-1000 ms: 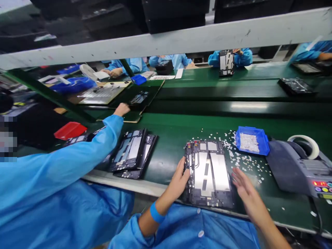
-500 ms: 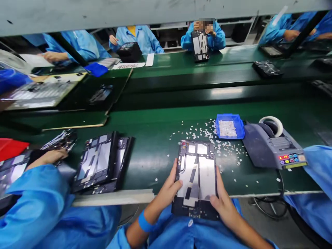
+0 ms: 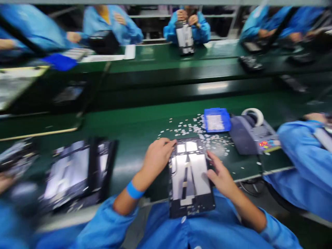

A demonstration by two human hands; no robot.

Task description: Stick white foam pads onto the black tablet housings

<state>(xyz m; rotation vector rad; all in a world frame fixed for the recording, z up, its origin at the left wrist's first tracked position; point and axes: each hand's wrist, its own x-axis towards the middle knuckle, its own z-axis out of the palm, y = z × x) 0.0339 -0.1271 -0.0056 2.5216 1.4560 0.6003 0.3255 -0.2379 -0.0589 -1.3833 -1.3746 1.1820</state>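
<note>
An opened tablet [image 3: 186,176], with silvery battery cells and dark circuit parts exposed, leans at the near table edge against my blue coat. My left hand [image 3: 157,155] is closed at its upper left corner, thumb and fingertips together there; a blue band circles that wrist. At the right edge, my right hand [image 3: 220,174] grips the tablet's side with thumb and fingers; the fingers behind it are hidden. Small white pieces [image 3: 193,126] lie scattered on the green table beyond the tablet.
A blue bin [image 3: 227,121] of white pieces stands beside a grey tape dispenser [image 3: 243,136]. More opened tablets [image 3: 70,169] lie stacked on the left. A co-worker's sleeve [image 3: 303,162] is close on the right; other people in blue sit across the green table [image 3: 135,135].
My left hand has moved from the tablet's left side up to its top left corner. My right hand has slid higher along the right edge. The view has shifted rightward.
</note>
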